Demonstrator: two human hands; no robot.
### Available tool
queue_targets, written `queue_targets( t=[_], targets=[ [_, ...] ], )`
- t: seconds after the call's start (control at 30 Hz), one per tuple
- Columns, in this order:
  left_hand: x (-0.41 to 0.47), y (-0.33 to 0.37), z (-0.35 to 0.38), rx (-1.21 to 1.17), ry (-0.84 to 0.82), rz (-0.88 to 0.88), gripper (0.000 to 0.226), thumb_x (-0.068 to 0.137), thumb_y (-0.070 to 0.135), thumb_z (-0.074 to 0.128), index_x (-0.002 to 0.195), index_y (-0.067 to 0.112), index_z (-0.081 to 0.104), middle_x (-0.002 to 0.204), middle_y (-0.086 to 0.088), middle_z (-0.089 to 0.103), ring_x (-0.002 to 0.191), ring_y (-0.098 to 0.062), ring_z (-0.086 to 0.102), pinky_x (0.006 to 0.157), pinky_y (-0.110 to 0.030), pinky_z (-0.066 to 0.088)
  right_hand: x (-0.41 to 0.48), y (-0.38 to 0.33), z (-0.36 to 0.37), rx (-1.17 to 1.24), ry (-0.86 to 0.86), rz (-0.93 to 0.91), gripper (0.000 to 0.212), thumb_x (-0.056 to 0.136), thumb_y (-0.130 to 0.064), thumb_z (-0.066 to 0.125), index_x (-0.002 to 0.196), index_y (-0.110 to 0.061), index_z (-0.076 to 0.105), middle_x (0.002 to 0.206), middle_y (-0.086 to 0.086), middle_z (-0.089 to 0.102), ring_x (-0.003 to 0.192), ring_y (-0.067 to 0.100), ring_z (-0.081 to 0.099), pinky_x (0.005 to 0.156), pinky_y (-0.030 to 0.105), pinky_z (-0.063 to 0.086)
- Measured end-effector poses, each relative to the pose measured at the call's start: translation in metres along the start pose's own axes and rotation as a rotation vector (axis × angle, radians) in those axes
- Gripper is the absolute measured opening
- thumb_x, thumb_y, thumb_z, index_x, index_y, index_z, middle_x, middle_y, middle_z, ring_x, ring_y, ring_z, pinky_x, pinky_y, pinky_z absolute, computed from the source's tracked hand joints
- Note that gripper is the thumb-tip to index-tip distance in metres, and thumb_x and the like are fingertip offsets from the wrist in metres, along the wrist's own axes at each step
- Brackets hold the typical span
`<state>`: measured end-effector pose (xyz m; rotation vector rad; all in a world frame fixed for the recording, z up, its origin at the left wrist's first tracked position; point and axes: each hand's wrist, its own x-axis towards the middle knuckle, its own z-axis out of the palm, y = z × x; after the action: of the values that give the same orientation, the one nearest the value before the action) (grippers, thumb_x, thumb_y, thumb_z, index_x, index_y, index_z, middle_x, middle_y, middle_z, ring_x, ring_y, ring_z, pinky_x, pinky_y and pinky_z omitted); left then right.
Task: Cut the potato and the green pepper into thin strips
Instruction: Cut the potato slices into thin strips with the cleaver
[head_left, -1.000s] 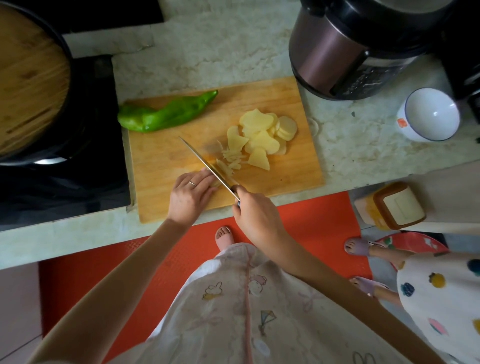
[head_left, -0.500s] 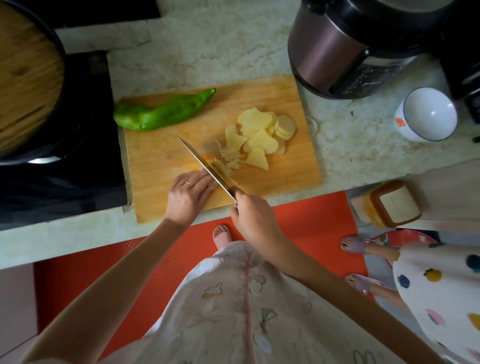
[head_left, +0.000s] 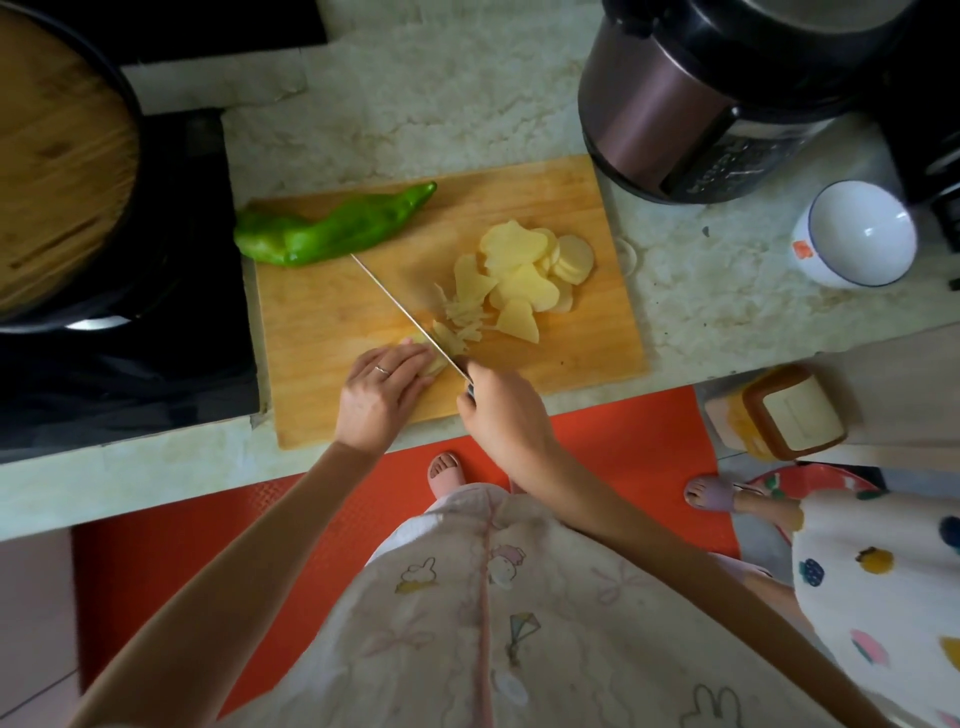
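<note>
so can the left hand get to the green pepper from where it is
Probably yes. The left hand rests on potato slices, and bare cutting board lies between it and the green pepper. The knife in the right hand points its tip close to the pepper, so mind that.

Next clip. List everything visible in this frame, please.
cutting board: 1, light wood, counter centre
green pepper: 1, green, whole, board's far-left edge
potato slices: pile, pale yellow, board right
potato strips: small heap, pale yellow, beside blade
knife: 1, steel, slanting across board
pan lid: 1, wooden, on black pan, left
cooker: 1, brown-black, far right
bowl: 1, white, counter right
mat: 1, orange, floor
second person: 1, spotted dress, lower right
left hand: presses potato at blade
right hand: grips knife handle
</note>
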<state>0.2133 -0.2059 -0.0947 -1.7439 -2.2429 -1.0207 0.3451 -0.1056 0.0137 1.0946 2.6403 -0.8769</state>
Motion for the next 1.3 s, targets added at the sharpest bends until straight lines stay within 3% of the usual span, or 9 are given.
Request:
queue_targets(
  t=[0.23,0.4,0.63,0.77,1.0,1.13,1.3],
  targets=[
    [-0.001,0.0,0.002,0.001,0.029,-0.001,0.015,0.092,0.021,0.062,0.102,0.009,0.065,0.104,-0.008,0.071,0.102,-0.017,0.058,0.091,-0.039,0.048,-0.018,0.011,0.003,-0.051,-0.014,-0.034,0.027,0.094,-0.017,0.044,0.118,-0.014,0.056,0.088,0.007,0.065,0.083,0.025,0.061,0.062,0.026,0.031],
    [-0.001,-0.002,0.004,0.044,0.03,-0.026,0.019,0.092,0.022,0.062,0.095,0.005,0.071,0.101,-0.008,0.071,0.095,-0.015,0.059,0.091,-0.039,0.048,-0.022,0.008,0.002,-0.074,-0.005,-0.037,0.023,0.095,-0.017,0.044,0.113,-0.013,0.057,0.076,0.003,0.057,0.07,0.021,0.054,0.061,0.026,0.03],
    [-0.001,-0.003,0.004,0.032,0.023,-0.019,0.018,0.092,0.021,0.063,0.096,0.006,0.071,0.103,-0.007,0.072,0.097,-0.014,0.06,0.092,-0.039,0.048,-0.02,0.003,-0.001,-0.052,-0.029,-0.011,0.023,0.094,-0.016,0.044,0.113,-0.012,0.057,0.079,0.004,0.057,0.08,0.023,0.058,0.063,0.026,0.03],
    [-0.001,-0.003,0.004,0.016,0.032,-0.008,0.014,0.09,0.018,0.067,0.098,0.008,0.069,0.104,-0.007,0.072,0.1,-0.014,0.06,0.092,-0.038,0.048,-0.018,0.002,-0.004,-0.025,-0.067,0.027,0.018,0.094,-0.015,0.045,0.105,-0.008,0.057,0.075,0.002,0.05,0.082,0.026,0.059,0.062,0.026,0.03],
    [0.001,-0.001,0.004,-0.005,0.045,-0.007,0.014,0.089,0.017,0.067,0.099,0.008,0.07,0.104,-0.007,0.072,0.099,-0.012,0.059,0.09,-0.038,0.049,-0.017,0.001,-0.004,-0.019,-0.088,0.063,0.018,0.095,-0.015,0.045,0.105,-0.008,0.058,0.086,0.008,0.063,0.085,0.025,0.061,0.063,0.025,0.031],
    [0.002,-0.003,0.003,-0.014,0.039,0.008,0.016,0.089,0.017,0.067,0.105,0.013,0.065,0.106,-0.005,0.071,0.099,-0.012,0.06,0.091,-0.039,0.048,-0.009,-0.002,-0.002,-0.016,-0.111,0.099,0.01,0.095,-0.014,0.045,0.085,-0.013,0.047,0.09,0.011,0.065,0.087,0.028,0.062,0.062,0.026,0.029],
    [0.0,-0.002,0.003,-0.012,0.041,0.005,0.017,0.092,0.02,0.063,0.108,0.014,0.062,0.107,-0.005,0.071,0.102,-0.013,0.06,0.094,-0.041,0.046,-0.006,-0.006,-0.001,-0.005,-0.093,0.074,0.013,0.095,-0.016,0.045,0.082,-0.014,0.043,0.081,0.009,0.061,0.076,0.027,0.057,0.06,0.026,0.027]
  ],
)
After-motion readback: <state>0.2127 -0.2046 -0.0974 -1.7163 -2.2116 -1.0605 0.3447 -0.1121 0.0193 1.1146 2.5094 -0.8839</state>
